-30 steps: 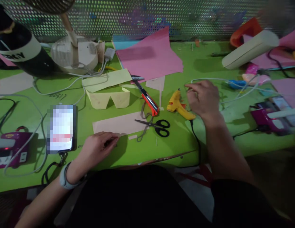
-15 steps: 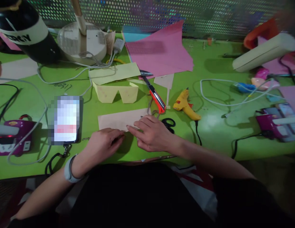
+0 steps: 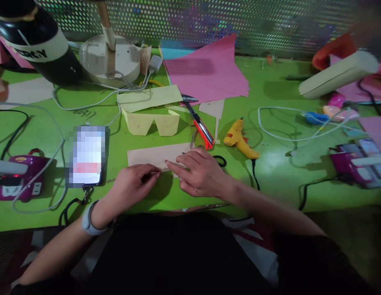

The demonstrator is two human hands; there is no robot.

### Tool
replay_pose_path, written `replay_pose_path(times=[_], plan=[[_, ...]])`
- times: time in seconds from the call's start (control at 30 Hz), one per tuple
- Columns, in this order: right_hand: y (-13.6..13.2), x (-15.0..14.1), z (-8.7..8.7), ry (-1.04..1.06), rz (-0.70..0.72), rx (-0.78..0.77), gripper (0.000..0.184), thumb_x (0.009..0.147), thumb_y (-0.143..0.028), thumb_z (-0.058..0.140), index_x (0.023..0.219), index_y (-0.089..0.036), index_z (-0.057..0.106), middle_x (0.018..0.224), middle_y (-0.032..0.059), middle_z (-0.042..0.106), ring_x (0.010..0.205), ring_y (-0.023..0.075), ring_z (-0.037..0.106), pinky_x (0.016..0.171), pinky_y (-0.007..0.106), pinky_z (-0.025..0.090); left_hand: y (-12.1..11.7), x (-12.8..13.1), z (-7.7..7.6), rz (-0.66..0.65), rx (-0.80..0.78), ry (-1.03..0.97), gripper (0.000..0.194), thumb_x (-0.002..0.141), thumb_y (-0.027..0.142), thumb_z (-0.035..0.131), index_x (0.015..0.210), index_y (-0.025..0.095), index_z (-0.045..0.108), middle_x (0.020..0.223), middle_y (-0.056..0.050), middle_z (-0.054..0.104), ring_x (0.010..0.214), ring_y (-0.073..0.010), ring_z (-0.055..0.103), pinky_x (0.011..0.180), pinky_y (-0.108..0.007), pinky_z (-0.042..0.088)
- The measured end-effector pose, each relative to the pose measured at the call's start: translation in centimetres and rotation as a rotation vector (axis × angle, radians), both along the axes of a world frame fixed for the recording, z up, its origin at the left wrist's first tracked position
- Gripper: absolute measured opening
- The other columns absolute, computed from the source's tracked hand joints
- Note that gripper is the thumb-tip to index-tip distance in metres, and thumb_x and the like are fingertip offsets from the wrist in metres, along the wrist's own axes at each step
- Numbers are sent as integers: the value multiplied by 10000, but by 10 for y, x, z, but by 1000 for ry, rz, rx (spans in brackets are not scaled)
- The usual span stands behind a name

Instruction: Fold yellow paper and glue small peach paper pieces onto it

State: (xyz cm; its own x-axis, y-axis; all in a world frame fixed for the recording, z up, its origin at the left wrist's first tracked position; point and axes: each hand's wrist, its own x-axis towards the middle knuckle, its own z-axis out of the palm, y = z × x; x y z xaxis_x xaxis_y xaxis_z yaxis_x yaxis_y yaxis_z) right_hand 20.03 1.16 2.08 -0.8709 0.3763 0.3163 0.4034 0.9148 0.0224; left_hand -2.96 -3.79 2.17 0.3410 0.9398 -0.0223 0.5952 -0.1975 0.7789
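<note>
A pale paper strip [image 3: 147, 155] lies on the green table in front of me, its near edge under both hands. My left hand [image 3: 137, 180] is closed, with its fingertips and thumb pinched at that edge. My right hand [image 3: 201, 172] has its index finger pointing left along the paper and its other fingers curled in at the right end. A small pale bit of paper shows beneath these fingers. Black scissors handles [image 3: 221, 160] stick out behind the right hand, the rest mostly covered. Just beyond the strip stand yellow paper glasses [image 3: 168, 125].
An orange utility knife [image 3: 204, 133] and a yellow glue gun [image 3: 241, 140] lie to the right. At left are a phone [image 3: 87, 155] and a purple power strip [image 3: 23, 176]. Pink paper [image 3: 205, 71], a lamp base [image 3: 109, 61] and a dark bottle [image 3: 39, 45] stand farther back.
The view has shifted slightly. Both hands stay at the paper's near edge, the right one covering more of the scissors handles. A pale paper bit now shows under the right fingers.
</note>
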Motion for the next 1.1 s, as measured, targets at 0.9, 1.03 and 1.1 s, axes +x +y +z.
replay_pose_path(times=[0.9, 1.03, 1.1], plan=[[3, -11, 12, 328, -100, -901, 116, 893, -199, 569, 931, -161, 672, 852, 48, 678, 797, 147, 619, 737, 281, 484, 3, 4, 7, -54, -214, -276, 188, 934, 254, 519, 918, 135, 664, 769, -13, 667, 691, -101, 583, 638, -208, 456], [2, -13, 11, 348, -127, -921, 85, 870, -185, 587, 871, -162, 668, 799, 37, 669, 740, 142, 604, 708, 279, 474, 3, 3, 6, -75, -211, -255, 192, 936, 258, 516, 923, 138, 665, 772, -10, 658, 690, -102, 570, 632, -207, 442], [1, -13, 10, 357, -122, -885, 82, 865, -176, 587, 862, -164, 668, 792, 36, 669, 740, 145, 603, 708, 281, 471, 3, 4, 6, -71, -198, -247, 187, 935, 254, 516, 921, 138, 663, 768, -9, 655, 685, -101, 563, 622, -206, 433]])
